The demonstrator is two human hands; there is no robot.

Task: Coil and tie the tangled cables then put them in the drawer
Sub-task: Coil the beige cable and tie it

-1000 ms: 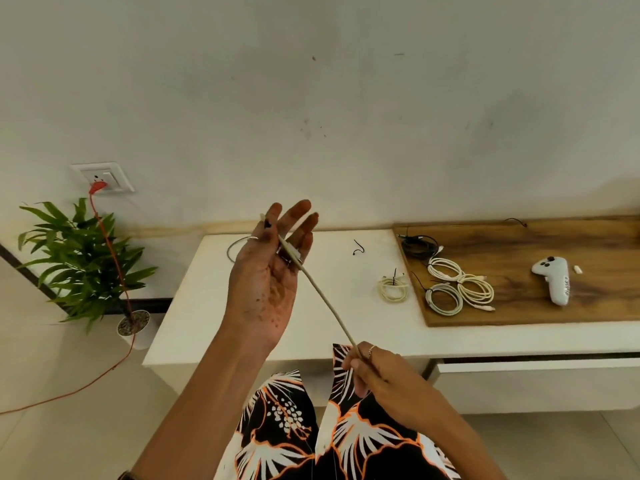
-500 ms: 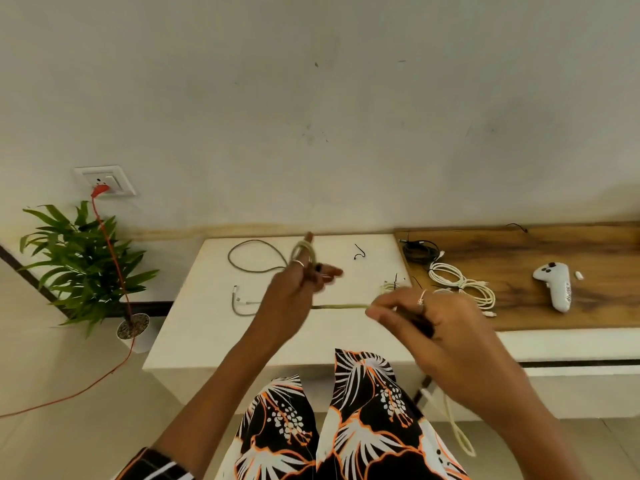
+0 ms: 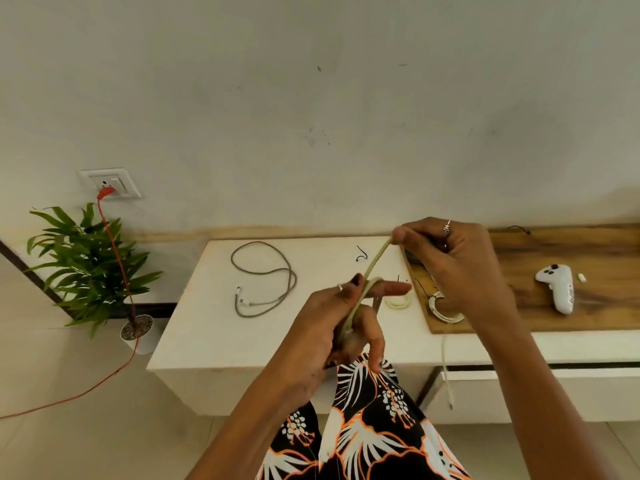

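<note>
A beige cable point(image 3: 375, 258) runs taut from my left hand point(image 3: 341, 327) up to my right hand point(image 3: 453, 268). It is looped around the fingers of my left hand, and my right hand pinches it higher up; its free end point(image 3: 448, 386) dangles over the table's front edge. A loose grey cable point(image 3: 266, 278) lies on the white table point(image 3: 214, 327). A small coiled cream cable point(image 3: 398, 303) and a coiled white cable point(image 3: 445, 311) lie behind my hands. The drawer point(image 3: 540, 389) sits under the wooden top, slightly open.
A white controller point(image 3: 557, 284) lies on the wooden board point(image 3: 571, 258) at the right. A small black tie point(image 3: 361, 254) rests on the table. A potted plant point(image 3: 86, 268) and an orange cord point(image 3: 114, 258) plugged into a wall socket stand at the left.
My right hand has risen up and to the right, pulling the beige cable over my left hand's fingers. My left hand has dropped lower and nearer, with a loop around it.
</note>
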